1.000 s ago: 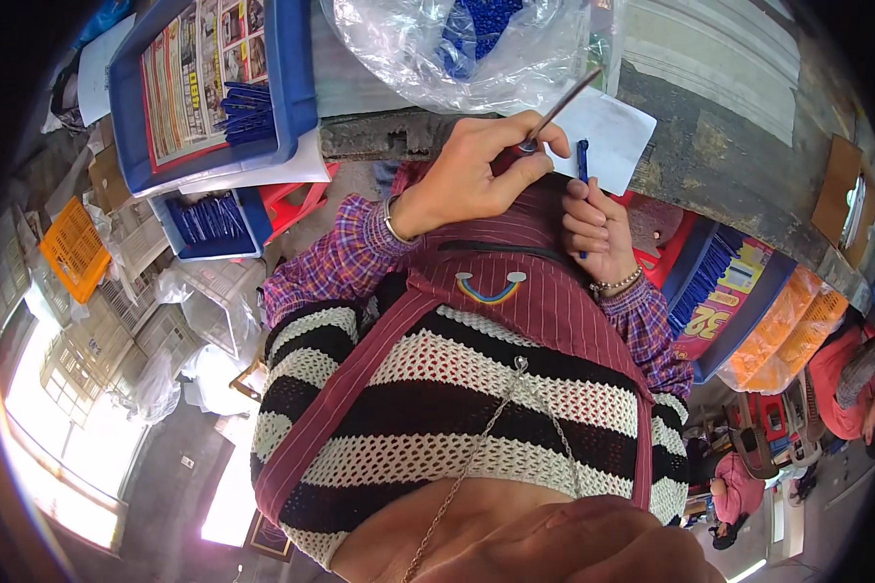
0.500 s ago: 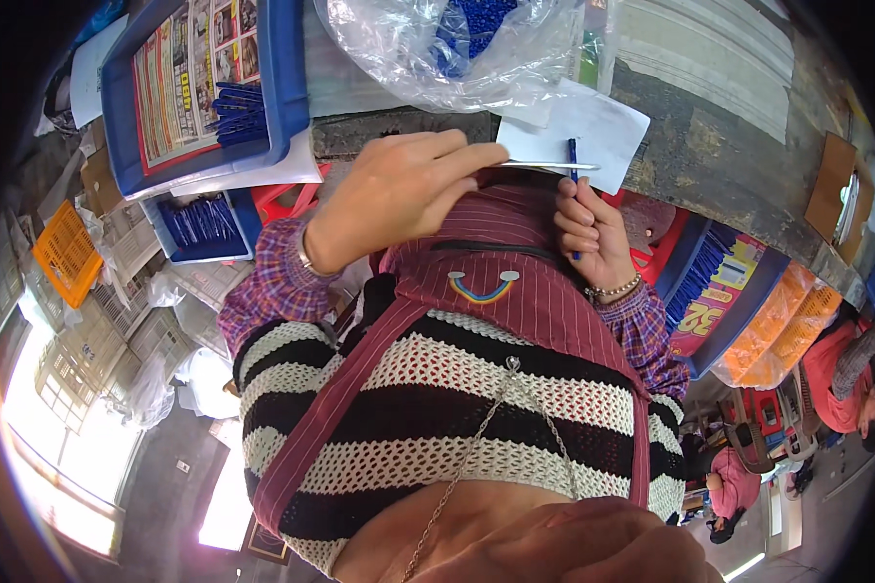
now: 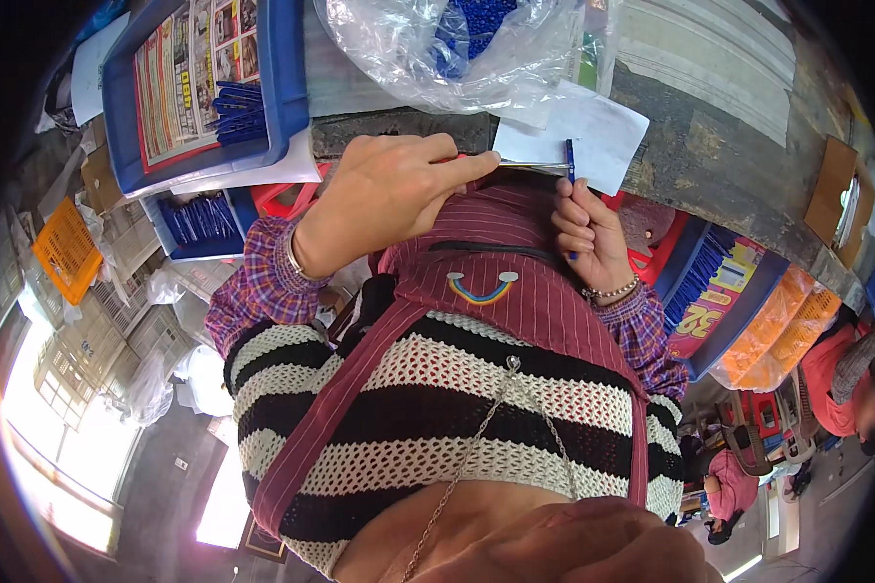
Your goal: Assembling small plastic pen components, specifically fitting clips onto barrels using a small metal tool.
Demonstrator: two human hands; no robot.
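Observation:
My left hand [image 3: 384, 199] is closed, its thumb and forefinger pinching thin, shiny metal tweezers [image 3: 537, 164] that point to the right. Their tip meets the upper part of a slim blue pen [image 3: 570, 155]. My right hand [image 3: 593, 233] grips this pen upright, fingers curled round its lower part; the pen's bottom end peeks out below the fingers. Just behind the pen lies a sheet of white paper [image 3: 617, 146] on the worn workbench [image 3: 715, 170]. What the tweezers touch on the pen is too small to make out.
Behind my hands sits a clear plastic bag [image 3: 389, 49] with small blue parts [image 3: 472, 29]. Blue trays hold blue pens at the left [image 3: 292, 78] and lower right [image 3: 749, 316]. An orange basket [image 3: 68, 253] stands far left. A co-worker [image 3: 734, 481] is at the right.
My left hand has drawn slightly left, and the tweezers' tip, which reached past the pen, now ends at it. The pen has shifted slightly and stays in my right hand.

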